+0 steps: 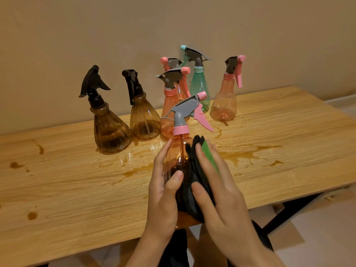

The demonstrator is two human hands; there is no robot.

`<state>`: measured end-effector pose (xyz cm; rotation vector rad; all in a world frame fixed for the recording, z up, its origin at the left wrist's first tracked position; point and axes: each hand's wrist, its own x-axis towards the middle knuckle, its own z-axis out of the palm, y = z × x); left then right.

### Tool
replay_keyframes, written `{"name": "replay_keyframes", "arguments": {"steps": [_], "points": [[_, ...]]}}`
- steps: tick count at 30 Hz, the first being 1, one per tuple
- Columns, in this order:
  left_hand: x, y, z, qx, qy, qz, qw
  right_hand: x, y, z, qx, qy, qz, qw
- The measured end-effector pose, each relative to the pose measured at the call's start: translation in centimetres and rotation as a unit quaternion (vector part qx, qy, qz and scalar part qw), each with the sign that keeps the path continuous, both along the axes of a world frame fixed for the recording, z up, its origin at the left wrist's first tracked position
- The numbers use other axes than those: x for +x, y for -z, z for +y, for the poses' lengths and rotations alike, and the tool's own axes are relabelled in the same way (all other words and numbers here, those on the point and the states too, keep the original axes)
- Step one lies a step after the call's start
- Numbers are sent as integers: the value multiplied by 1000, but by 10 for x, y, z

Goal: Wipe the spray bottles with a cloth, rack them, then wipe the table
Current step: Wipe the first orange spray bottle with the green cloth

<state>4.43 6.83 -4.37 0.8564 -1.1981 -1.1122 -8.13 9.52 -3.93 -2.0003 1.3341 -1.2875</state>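
The orange spray bottle [178, 153] with a grey head and pink trigger is lifted over the near edge of the table [77, 189], its nozzle pointing away from the person. The left hand [163, 193] grasps its body, with the thumb curled across the front and the fingers round the far side. The right hand [217, 191] lies flat with nearly straight fingers and presses a dark cloth [192, 170] with a green strip against the bottle's right side.

The lower part of this bottle looks dark, but I cannot tell if that is liquid or the cloth seen through the plastic. Its base is hidden by both hands.

Beyond the grip, brown spills [244, 154] lie on the wet wood. Farther behind stand a pink bottle [169, 105], a second pink bottle [173, 63] that is mostly hidden behind it, and a green bottle [199, 87]. Behind and to the right stands a rounder pink bottle [224, 105] with droplets on its wall. Behind and to the left stand two brown bottles [110, 130] with black heads, and what is in them is hard to make out.
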Motion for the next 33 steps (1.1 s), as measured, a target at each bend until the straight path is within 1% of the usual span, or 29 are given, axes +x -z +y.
{"name": "replay_keyframes", "arguments": {"steps": [2, 4, 7, 12, 13, 16, 17, 20, 23, 25, 28, 31, 33], "points": [[3, 1, 0, 8, -15, 14, 1000, 6, 15, 12, -15, 11, 16, 1000], [4, 0, -1, 5, -16, 8, 1000, 8, 22, 17, -24, 18, 9, 999], [3, -1, -2, 12, -5, 7, 1000, 6, 5, 7, 15, 4, -35, 999], [3, -1, -1, 8, -2, 14, 1000, 3, -7, -6, 32, 3, -101, 994], [3, -1, -1, 9, 0, 18, 1000, 5, -4, -2, 30, 14, -95, 995], [3, 2, 1, 14, 1, 30, 999, 12, 14, 18, -7, 38, -32, 999], [3, 3, 0, 12, -3, 27, 1000, 12, 18, 21, -10, 38, -33, 999], [2, 4, -1, 2, -5, -2, 1000, 8, 7, 8, 40, 27, -83, 995], [1, 5, 0, -4, -15, -23, 1000, 0, -7, -12, 65, 1, -123, 990], [1, 4, 0, -7, -17, -25, 1000, 0, -11, -15, 58, -9, -114, 992], [2, 3, 0, -2, -3, -25, 1000, 5, 0, 0, 30, -1, -65, 997], [4, 4, -1, 5, 4, 1, 1000, 10, 15, 20, -11, 31, -13, 999], [4, 4, -1, 8, -2, 19, 1000, 13, 18, 23, -21, 35, 3, 999]]}}
